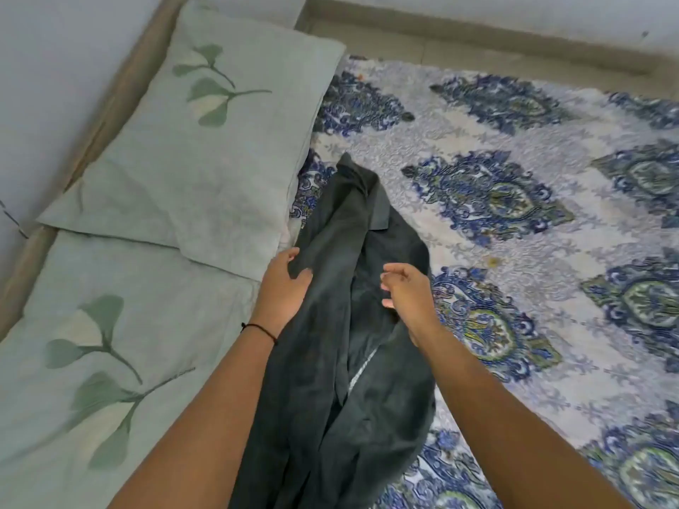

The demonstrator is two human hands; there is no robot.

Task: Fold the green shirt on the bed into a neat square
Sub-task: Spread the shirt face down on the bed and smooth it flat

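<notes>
The dark green shirt (341,361) lies bunched in a long crumpled heap on the bed, running from near the pillows down to the bottom of the view, its collar at the far end. My left hand (284,288) pinches the shirt's left edge between thumb and fingers. My right hand (408,295) hovers over the shirt's right side with its fingers spread and nothing in them. A thin black band circles my left wrist.
A bedspread (514,251) with blue and green paisley patterns covers the bed to the right. Two pale green pillows with leaf prints, one far (205,152) and one near (110,361), lie at the left against the wall. A beige bed frame edge runs along the back.
</notes>
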